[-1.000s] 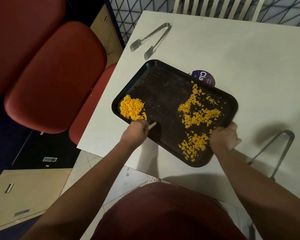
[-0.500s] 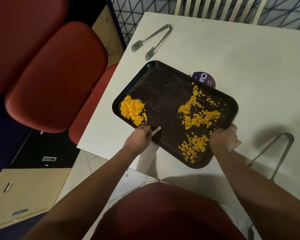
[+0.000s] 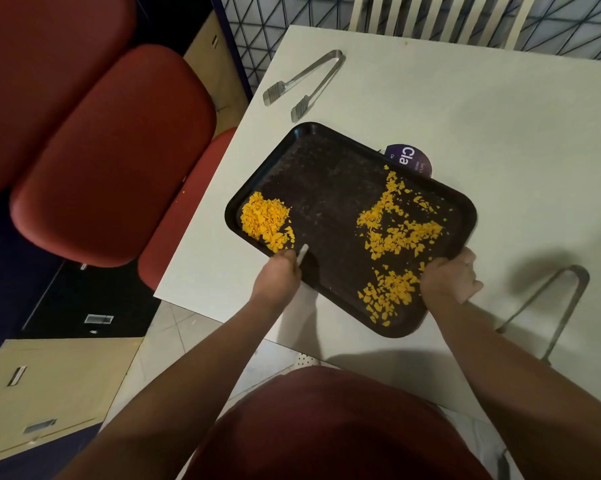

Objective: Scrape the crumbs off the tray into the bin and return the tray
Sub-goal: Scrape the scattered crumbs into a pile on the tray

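White worktop (image 3: 465,109) carries a black tray (image 3: 326,174) set at an angle, its left corner close to the edge above red chairs (image 3: 112,161) and floor. The left hand (image 3: 278,275) pinches a thin white scraper (image 3: 302,253) at the near rim; the right hand (image 3: 448,278) grips the tray's near right rim. A heaped pile of orange crumbs (image 3: 264,218) lies in the left corner, just beyond the scraper tip; loose crumbs (image 3: 396,233) spread across the right half, some touching the right grip. No bin is in view. Risk: a fast stroke or tilt could push the pile over the low rim onto the floor. Two pairs of tongs (image 3: 302,81) lie apart from the tray.
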